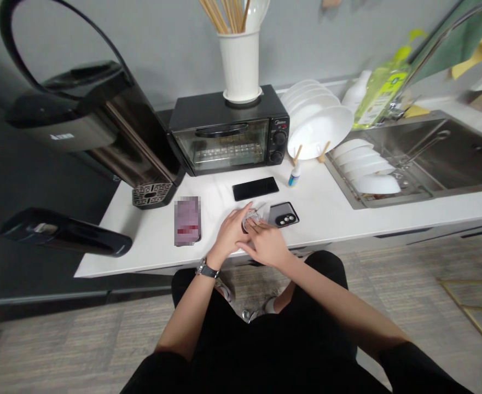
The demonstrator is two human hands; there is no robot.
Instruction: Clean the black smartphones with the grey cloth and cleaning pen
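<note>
Glossy black rectangular phone [256, 189], grey black-rimmed phone case [280, 215], small white plastic bottle [294, 176] with blue label, white countertop [323, 232] faintly veined grey, black boxy toaster oven [229, 131], white round plates [321, 131]

The white countertop [326, 216] carries a toaster oven [229, 139], black phone [256, 189], phone case [280, 213] and small bottle [294, 177].

Possibly film [262, 210] between 2 hands [229, 234] [268, 244], phone [255, 189] behind, phone case [279, 212] right, oven [228, 145] behind phone, holder [241, 65] atop oven
</note>
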